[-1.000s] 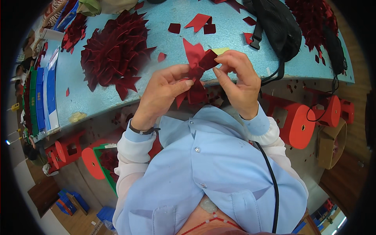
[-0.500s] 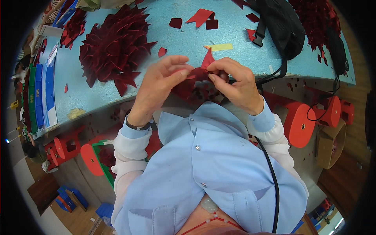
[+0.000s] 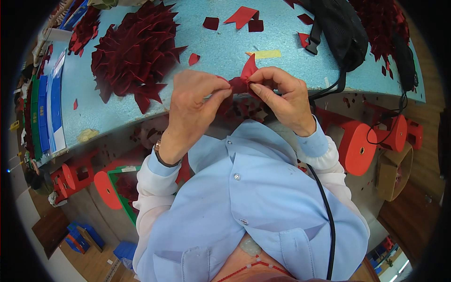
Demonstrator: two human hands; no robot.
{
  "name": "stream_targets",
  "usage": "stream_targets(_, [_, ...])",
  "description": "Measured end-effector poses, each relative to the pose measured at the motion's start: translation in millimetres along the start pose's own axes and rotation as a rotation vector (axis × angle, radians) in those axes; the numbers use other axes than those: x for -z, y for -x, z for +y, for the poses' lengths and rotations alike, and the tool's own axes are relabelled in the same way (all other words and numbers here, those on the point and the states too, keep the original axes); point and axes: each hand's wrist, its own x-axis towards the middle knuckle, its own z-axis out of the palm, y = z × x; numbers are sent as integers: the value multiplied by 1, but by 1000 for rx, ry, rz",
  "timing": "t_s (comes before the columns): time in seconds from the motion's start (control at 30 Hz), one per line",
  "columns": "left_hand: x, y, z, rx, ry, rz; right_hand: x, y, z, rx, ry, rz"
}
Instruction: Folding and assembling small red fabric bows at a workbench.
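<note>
Both hands meet over the near edge of the light blue surface [image 3: 225,51]. The left hand [image 3: 192,105] pinches one side of a small folded red piece [image 3: 242,81] between thumb and fingertips, and the right hand [image 3: 284,96] pinches the other side, fingers curled and pressed close. The piece sits in the air between them, just above the edge, with one pointed tip sticking up past the right thumb. How many folds it has inside the grip I cannot tell.

Behind the left hand lies a big pile of dark red pointed pieces [image 3: 134,51], well apart from the hands. Loose red scraps [image 3: 242,16] lie farther back, a yellow strip [image 3: 264,54] lies just beyond the hands, and a black bag [image 3: 340,30] sits to the right with its strap hanging over the edge.

Judging from this, the likeliest trouble is the small piece slipping. It is held only at its rims by fingertips, so any easing of one pinch could let a fold spring open or let the whole piece drop. Because the hands work over the edge and not over the surface, a dropped piece would probably fall to the lap or the floor, where red scraps [image 3: 150,136] already lie and it would be hard to pick out. Pulling the two sides too hard against each other could also tear or crease the thin material at the tip.
</note>
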Motion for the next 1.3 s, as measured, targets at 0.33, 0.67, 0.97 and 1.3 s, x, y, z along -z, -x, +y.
stream_targets(0.33, [-5, 2, 7, 566, 637, -76, 5, -3, 10, -123, -289, -61])
stream_targets(0.67, [-11, 6, -10, 293, 390, -147, 3, -1, 8, -113, -346, -111])
stream_targets(0.97, [-10, 5, -5, 197, 330, -139, 4, -13, 1, 246, 248, -125])
stream_targets(1.3, [-5, 8, -1, 445, 483, -357, -4, -10, 8, 423, 451, -278])
